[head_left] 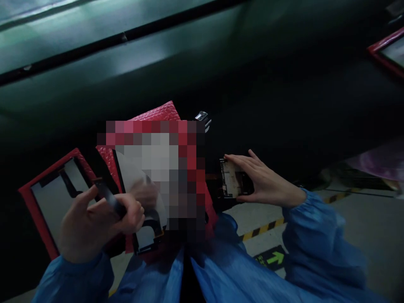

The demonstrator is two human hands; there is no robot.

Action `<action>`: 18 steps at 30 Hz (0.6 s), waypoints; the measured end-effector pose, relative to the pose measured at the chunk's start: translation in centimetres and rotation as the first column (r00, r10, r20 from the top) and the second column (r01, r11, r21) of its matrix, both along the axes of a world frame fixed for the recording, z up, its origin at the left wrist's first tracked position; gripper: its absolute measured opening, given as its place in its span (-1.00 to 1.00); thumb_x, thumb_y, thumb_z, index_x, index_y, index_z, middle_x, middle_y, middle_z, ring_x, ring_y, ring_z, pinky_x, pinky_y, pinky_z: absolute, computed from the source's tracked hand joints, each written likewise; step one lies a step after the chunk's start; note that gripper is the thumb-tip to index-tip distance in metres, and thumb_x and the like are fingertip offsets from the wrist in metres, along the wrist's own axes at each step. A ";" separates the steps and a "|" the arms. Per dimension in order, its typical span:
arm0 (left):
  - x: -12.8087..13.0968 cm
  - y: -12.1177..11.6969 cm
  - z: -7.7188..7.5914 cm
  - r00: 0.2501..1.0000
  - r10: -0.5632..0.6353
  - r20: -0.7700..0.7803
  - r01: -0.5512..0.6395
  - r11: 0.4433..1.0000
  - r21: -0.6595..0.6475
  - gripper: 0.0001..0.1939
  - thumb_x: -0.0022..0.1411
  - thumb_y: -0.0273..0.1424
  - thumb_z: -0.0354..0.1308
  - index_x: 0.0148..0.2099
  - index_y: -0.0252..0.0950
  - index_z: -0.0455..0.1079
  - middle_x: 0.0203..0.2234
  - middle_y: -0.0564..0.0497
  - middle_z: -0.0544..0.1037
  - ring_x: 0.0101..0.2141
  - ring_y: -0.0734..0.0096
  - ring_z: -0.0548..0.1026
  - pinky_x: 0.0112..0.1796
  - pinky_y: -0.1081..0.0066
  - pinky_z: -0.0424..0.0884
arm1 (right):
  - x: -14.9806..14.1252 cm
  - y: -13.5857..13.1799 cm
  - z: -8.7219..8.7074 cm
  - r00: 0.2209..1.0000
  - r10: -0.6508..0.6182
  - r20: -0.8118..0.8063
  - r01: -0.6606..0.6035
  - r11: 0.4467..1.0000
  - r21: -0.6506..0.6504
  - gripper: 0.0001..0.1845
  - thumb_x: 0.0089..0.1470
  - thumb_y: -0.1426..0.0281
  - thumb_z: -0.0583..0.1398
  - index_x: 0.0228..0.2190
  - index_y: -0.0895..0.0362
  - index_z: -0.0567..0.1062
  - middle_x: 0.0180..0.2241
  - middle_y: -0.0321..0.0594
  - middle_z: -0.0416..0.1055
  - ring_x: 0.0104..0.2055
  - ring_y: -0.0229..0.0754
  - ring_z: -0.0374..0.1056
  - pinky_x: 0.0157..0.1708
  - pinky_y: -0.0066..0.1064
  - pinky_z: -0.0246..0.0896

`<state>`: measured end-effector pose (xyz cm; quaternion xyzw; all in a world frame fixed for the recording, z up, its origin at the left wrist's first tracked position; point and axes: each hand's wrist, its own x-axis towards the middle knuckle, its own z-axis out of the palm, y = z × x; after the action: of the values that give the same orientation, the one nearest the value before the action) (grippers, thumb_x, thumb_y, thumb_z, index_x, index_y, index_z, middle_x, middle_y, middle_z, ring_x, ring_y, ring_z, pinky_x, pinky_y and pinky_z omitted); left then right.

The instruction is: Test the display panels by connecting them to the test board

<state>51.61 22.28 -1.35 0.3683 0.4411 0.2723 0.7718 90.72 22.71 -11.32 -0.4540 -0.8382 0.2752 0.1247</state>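
Observation:
My left hand (94, 223) is closed on a thin black strip (109, 198) that it holds over a red-framed tray (28, 198) with a grey panel in it. A second red tray (158, 113) lies to the right of the first; much of it is blurred out. My right hand (261, 179) grips a small circuit-board part (235, 179) by its edge, thumb on top and fingers below. Both arms wear blue sleeves.
The trays rest on a dark work surface (284, 105) that runs diagonally. Another red-framed tray (388, 52) shows at the far right edge. A small metal piece (202, 117) lies by the second tray. Below is the floor with yellow-black tape (261, 229) and a green arrow (274, 257).

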 end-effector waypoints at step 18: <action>5.2 -1.2 1.4 0.961 -0.004 -0.276 0.087 0.953 0.290 -0.89 0.30 -0.41 0.22 -0.12 -0.16 0.51 -0.58 0.16 0.53 -0.56 0.61 0.44 -0.51 0.62 0.30 | -8.1 0.0 3.3 0.704 -0.078 -0.706 -0.049 0.986 -0.157 -0.69 0.31 0.29 0.12 -0.46 0.15 0.41 -0.47 -0.27 0.36 -0.39 -0.28 0.26 -0.35 -0.44 0.18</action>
<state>56.86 21.12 0.03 0.5249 0.4878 0.2648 0.6453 82.61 22.71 -8.07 -0.3283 -0.6963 0.4956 0.4022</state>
